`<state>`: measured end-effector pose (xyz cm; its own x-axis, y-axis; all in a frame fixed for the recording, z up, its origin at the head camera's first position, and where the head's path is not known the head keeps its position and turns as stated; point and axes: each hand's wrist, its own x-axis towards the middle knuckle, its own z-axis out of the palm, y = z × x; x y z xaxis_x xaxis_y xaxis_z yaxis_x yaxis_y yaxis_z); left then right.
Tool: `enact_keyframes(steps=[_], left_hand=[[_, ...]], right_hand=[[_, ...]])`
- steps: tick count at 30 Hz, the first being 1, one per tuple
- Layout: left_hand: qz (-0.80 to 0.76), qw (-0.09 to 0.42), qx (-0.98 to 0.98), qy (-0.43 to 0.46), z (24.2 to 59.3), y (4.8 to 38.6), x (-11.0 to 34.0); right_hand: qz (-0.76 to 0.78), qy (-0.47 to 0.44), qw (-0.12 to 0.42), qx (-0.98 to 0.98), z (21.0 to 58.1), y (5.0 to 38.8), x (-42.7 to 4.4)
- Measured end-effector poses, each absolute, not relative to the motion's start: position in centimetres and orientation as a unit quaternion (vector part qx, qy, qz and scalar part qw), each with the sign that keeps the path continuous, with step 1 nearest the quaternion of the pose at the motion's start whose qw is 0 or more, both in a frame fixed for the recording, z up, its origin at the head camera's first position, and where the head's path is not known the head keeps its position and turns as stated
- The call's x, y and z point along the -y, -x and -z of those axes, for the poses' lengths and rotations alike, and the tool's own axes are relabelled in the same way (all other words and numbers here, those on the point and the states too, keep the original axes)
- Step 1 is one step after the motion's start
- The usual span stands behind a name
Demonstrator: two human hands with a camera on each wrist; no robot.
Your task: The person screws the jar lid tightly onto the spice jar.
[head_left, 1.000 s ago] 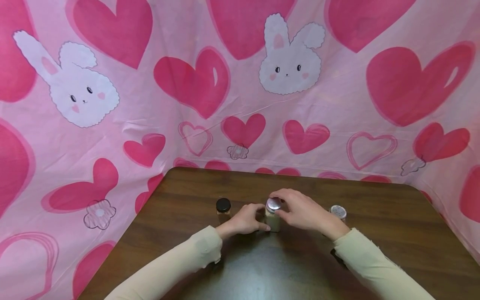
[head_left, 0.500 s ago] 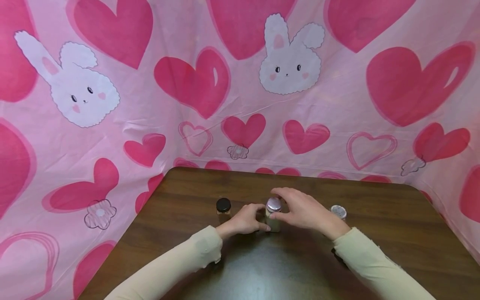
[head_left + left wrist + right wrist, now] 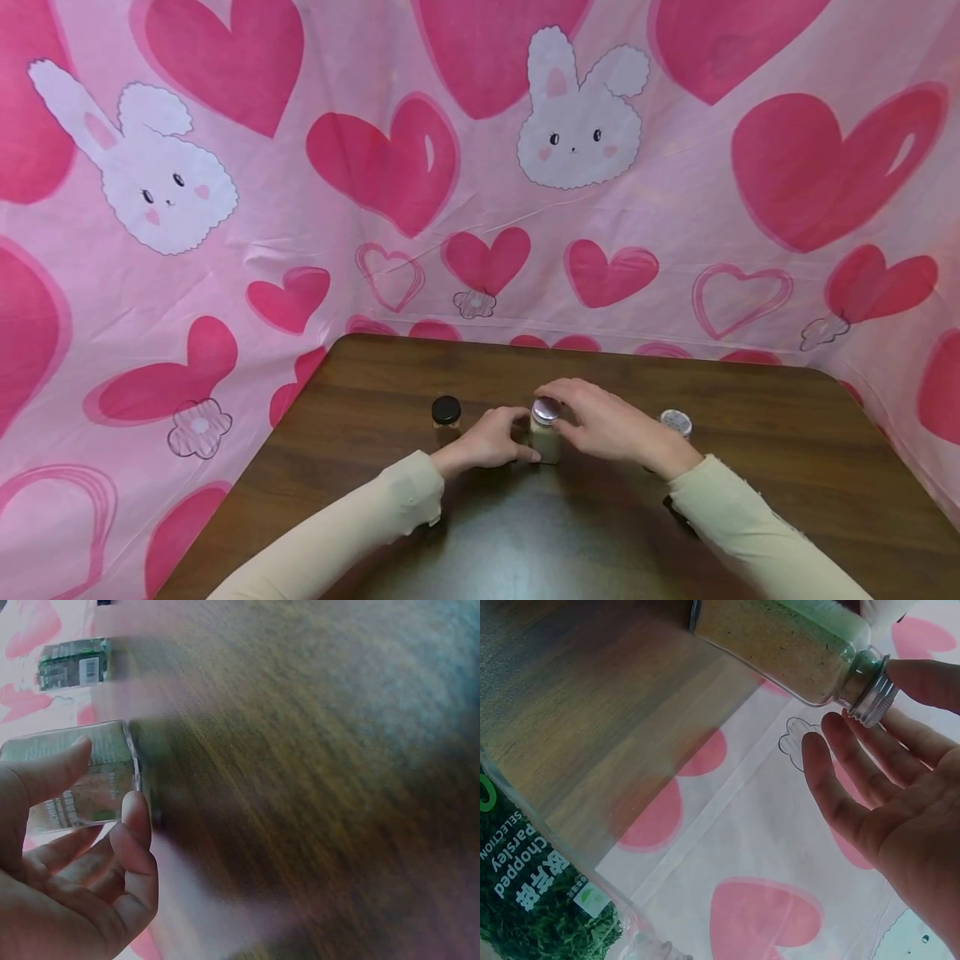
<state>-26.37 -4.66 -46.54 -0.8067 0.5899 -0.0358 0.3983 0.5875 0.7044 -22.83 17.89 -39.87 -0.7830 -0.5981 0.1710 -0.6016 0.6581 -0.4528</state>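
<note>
A clear spice jar (image 3: pixel 547 448) with a silver screw cap (image 3: pixel 546 409) stands upright on the table, pale green-brown seasoning inside it. My left hand (image 3: pixel 491 438) grips the jar low down; in the left wrist view its thumb lies along the label side (image 3: pixel 105 780). From the other side, my right hand (image 3: pixel 603 421) pinches the cap between thumb and fingers. Thumb contact on the silver cap (image 3: pixel 873 702) shows in the right wrist view, where the seasoning (image 3: pixel 769 641) looks brownish.
A black-capped jar (image 3: pixel 447 414) stands left, partly behind the left hand. A chopped parsley jar (image 3: pixel 536 874) with a perforated white top (image 3: pixel 677 422) stands right, behind the right wrist. A small black object (image 3: pixel 678 512) is half hidden under the right sleeve. Patterned pink cloth surrounds the brown table (image 3: pixel 525 550).
My right thumb and fingers shifted around the silver cap half a second ago and are now back near their earlier position. The left hand and the jar stay in place.
</note>
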Motion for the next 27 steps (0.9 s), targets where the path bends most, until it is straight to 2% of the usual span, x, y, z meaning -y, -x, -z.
enact_keyframes(steps=[14, 21, 27], left_hand=[[-0.348, 0.124, -0.885, -0.283, 46.75, 26.47, 4.59], [-0.359, 0.131, -0.881, -0.279, 46.51, 26.30, 4.64], [-0.358, 0.133, -0.883, -0.274, 46.58, 26.23, 4.57]], right_hand=[[-0.223, -0.288, 0.046, 0.930, 39.99, 23.15, -17.41], [-0.248, -0.317, 0.008, 0.916, 39.86, 22.74, -17.78], [-0.249, -0.326, 0.000, 0.912, 39.93, 22.58, -17.87]])
